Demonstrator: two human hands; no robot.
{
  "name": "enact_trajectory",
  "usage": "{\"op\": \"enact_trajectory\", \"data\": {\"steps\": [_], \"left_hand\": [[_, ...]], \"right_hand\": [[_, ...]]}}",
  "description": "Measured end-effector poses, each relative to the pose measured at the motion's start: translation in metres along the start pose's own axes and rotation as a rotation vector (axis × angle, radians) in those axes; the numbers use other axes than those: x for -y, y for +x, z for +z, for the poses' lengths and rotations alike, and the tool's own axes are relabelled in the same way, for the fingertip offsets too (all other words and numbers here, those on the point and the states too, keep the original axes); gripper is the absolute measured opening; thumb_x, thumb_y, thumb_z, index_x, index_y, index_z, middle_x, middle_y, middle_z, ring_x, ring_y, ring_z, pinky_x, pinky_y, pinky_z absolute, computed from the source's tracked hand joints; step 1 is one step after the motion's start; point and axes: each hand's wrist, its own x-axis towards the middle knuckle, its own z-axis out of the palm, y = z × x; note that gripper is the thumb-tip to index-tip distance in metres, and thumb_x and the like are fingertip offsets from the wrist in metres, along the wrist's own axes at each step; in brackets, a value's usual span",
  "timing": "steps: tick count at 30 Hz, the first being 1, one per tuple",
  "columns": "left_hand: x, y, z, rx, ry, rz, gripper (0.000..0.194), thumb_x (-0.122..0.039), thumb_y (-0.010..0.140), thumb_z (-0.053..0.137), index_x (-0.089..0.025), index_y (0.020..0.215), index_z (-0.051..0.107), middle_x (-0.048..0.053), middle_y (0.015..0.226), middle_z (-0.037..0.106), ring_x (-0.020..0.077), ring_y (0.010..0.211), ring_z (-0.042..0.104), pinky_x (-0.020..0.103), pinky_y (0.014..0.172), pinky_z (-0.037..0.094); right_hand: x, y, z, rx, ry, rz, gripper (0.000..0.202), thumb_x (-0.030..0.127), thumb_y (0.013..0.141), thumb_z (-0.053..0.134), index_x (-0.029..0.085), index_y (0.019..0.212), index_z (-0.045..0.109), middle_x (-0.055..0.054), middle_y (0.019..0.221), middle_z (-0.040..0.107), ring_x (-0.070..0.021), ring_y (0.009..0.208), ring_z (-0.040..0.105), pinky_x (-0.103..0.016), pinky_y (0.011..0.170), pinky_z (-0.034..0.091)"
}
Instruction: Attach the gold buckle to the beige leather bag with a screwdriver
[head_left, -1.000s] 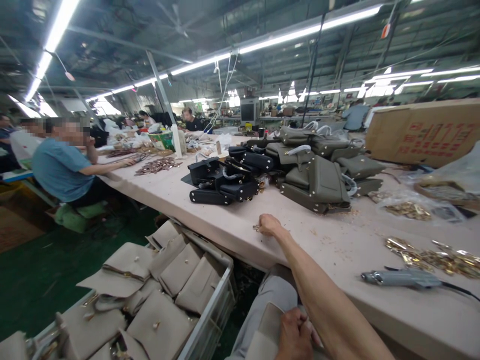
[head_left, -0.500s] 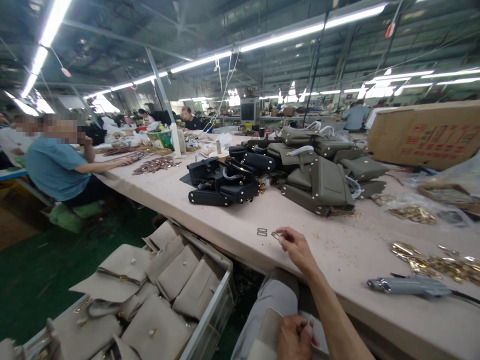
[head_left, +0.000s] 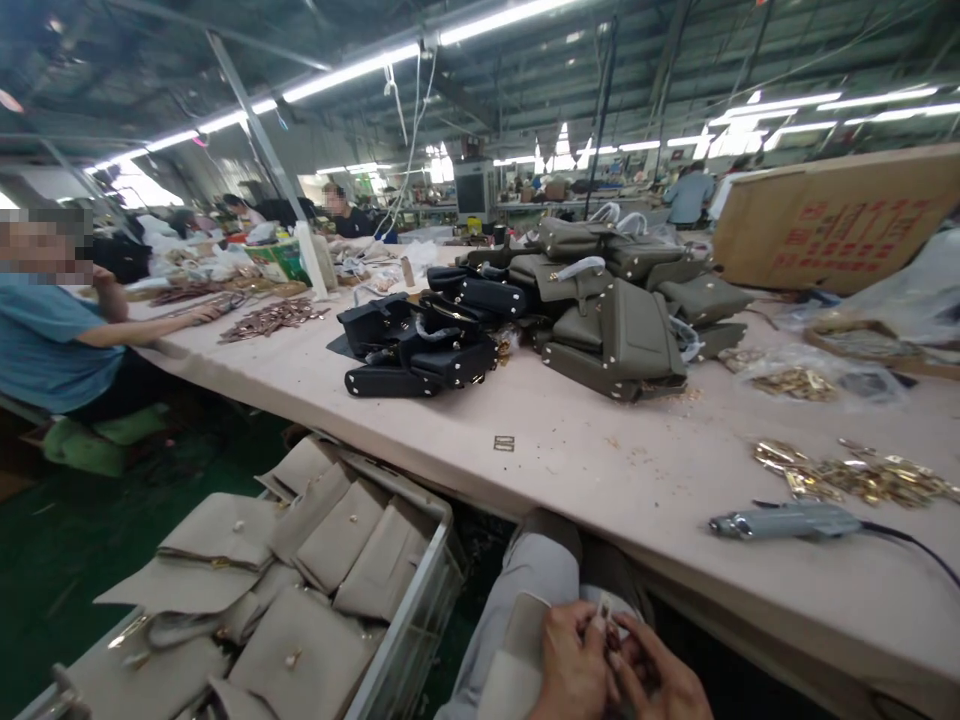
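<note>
Over my lap, my left hand (head_left: 570, 655) is closed on a beige leather bag piece (head_left: 514, 655). My right hand (head_left: 660, 670) meets it, its fingers pinched together close to a small pale tip that stands up between the two hands. The small rectangular metal frame in my right fingers is mostly hidden by them. Another flat metal frame (head_left: 504, 443) lies on the table near its front edge. To the left of my legs, a grey plastic crate (head_left: 420, 600) holds several beige leather bag pieces (head_left: 300, 655).
Black bags (head_left: 427, 350) and olive-grey bags (head_left: 622, 340) are heaped on the cloth-covered table (head_left: 420, 440). A grey electric screwdriver (head_left: 787, 522) lies at right, below gold metal fittings (head_left: 862, 475). A cardboard box (head_left: 832, 220) stands behind. A co-worker (head_left: 52, 330) sits at left.
My right hand has come back from the table to my lap with a metal frame and now meets my left hand. The view has turned slightly right.
</note>
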Motion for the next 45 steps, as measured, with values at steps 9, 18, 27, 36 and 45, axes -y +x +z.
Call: {"op": "enact_trajectory", "data": {"steps": [9, 18, 27, 36, 45], "left_hand": [[-0.017, -0.008, -0.006, 0.136, 0.024, -0.030, 0.032, -0.038, 0.094, 0.052, -0.013, 0.096, 0.073, 0.000, 0.049, 0.062, 0.0145, 0.039, 0.056, 0.021, 0.044, 0.046], [-0.012, -0.005, -0.006, 0.236, -0.052, -0.043, 0.041, -0.048, 0.097, 0.052, -0.011, 0.099, 0.071, 0.004, 0.064, 0.070, 0.0154, 0.051, 0.068, 0.022, 0.050, 0.056], [-0.013, -0.005, -0.013, 0.327, -0.125, -0.049, 0.038, -0.041, 0.095, 0.051, -0.010, 0.109, 0.070, 0.003, 0.060, 0.068, 0.0177, 0.052, 0.071, 0.026, 0.055, 0.061], [-0.015, -0.007, -0.015, 0.346, -0.121, -0.038, 0.041, -0.043, 0.097, 0.050, -0.009, 0.111, 0.068, 0.004, 0.062, 0.069, 0.0190, 0.057, 0.073, 0.027, 0.058, 0.062], [-0.015, -0.009, -0.014, 0.331, -0.153, -0.007, 0.026, -0.039, 0.094, 0.055, -0.015, 0.092, 0.064, 0.001, 0.063, 0.067, 0.0178, 0.057, 0.072, 0.024, 0.054, 0.061]], "right_hand": [[0.048, -0.001, -0.011, -0.031, 0.128, 0.050, 0.038, 0.045, 0.089, 0.067, 0.018, 0.116, 0.071, -0.003, 0.079, 0.068, -0.0157, 0.065, 0.061, -0.027, 0.064, 0.052], [0.054, 0.013, -0.005, -0.122, 0.392, 0.107, 0.040, 0.052, 0.081, 0.078, 0.014, 0.096, 0.077, -0.007, 0.081, 0.071, -0.0165, 0.063, 0.064, -0.027, 0.060, 0.056], [0.058, 0.017, 0.001, -0.131, 0.372, 0.144, 0.039, 0.050, 0.078, 0.082, 0.014, 0.092, 0.079, -0.006, 0.077, 0.070, -0.0176, 0.062, 0.067, -0.027, 0.058, 0.059], [0.055, 0.015, 0.004, -0.150, 0.347, 0.178, 0.047, 0.055, 0.077, 0.083, 0.013, 0.096, 0.080, -0.008, 0.075, 0.072, -0.0208, 0.062, 0.070, -0.031, 0.060, 0.062], [0.049, 0.014, 0.009, -0.180, 0.265, 0.189, 0.046, 0.054, 0.078, 0.082, 0.013, 0.099, 0.082, -0.013, 0.087, 0.076, -0.0241, 0.070, 0.073, -0.031, 0.062, 0.060]]}}
